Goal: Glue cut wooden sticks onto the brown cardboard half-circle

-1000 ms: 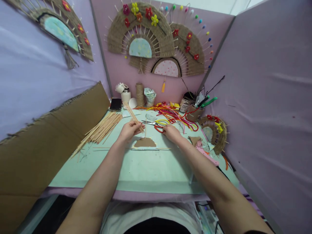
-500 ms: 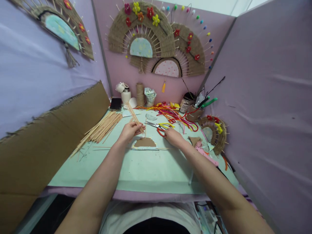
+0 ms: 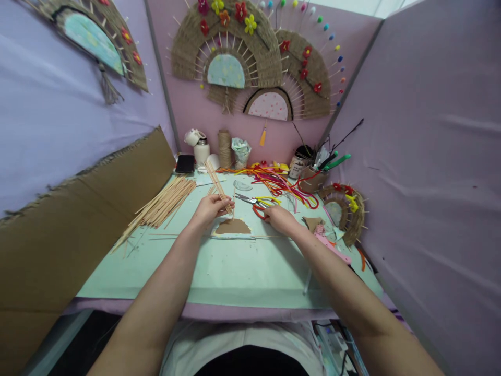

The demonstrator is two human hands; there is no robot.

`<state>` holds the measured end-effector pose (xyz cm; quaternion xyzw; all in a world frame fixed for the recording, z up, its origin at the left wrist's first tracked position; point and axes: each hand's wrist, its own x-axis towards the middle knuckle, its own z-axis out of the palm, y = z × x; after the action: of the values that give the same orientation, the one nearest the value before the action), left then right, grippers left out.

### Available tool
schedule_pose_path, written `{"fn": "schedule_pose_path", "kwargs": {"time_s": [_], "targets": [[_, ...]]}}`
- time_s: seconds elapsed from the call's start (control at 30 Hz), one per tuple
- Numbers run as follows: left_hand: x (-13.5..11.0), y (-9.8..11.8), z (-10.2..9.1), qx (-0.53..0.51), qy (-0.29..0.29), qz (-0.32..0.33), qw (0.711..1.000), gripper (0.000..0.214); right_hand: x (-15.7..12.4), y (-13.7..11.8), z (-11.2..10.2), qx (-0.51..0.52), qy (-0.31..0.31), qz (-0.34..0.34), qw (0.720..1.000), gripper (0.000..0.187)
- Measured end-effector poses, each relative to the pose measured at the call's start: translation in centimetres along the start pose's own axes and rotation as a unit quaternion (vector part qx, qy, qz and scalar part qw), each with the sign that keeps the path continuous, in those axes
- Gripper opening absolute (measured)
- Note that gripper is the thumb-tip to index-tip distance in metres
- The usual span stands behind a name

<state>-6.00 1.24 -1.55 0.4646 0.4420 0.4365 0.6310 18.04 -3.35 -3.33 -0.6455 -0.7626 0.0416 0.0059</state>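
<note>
Pale green cloth covers the table, small dark specks scattered on the near part. Left hand pinches a thin bunch of sticks, fingers narrow around the lower end, tops slanting away. Right hand closed at the handle end of scissors, yellow and red loops showing; blades point towards the left hand.

Between the hands and slightly nearer the body: a brown cardboard half-disc, pale edging round it, flat side towards the wearer. Thin sticks run out both ways along that side; another stands off the curved top.

Left of the left hand, a large heap of sticks, beside a cardboard panel that leans along that side. Beyond the hands, a twine spool, white bottle and a tangle of coloured fuzzy stems. Right of the right hand, a pink tool and a small woven fan.

Room: fabric-covered walls on three sides. The pink back wall, facing the hands, bears large woven fans with bright flowers.
</note>
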Motion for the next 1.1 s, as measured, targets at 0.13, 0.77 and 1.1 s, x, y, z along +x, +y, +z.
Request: {"fn": "schedule_pose_path", "kwargs": {"time_s": [0.13, 0.77, 1.1], "targets": [[-0.2, 0.2, 0.1, 0.003, -0.003, 0.0, 1.0, 0.001, -0.3, -0.8, -0.4, 0.005, -0.006, -0.011, 1.0, 0.014], [-0.4, 0.1, 0.0, 0.018, -0.026, -0.009, 0.999, 0.006, -1.9, -1.4, -0.6, 0.063, -0.025, -0.01, 0.998, 0.02], [-0.8, 0.5, 0.3, 0.026, -0.033, -0.028, 0.999, 0.003, -2.5, -1.6, -0.7, 0.101, -0.021, -0.029, 0.994, 0.021]]}}
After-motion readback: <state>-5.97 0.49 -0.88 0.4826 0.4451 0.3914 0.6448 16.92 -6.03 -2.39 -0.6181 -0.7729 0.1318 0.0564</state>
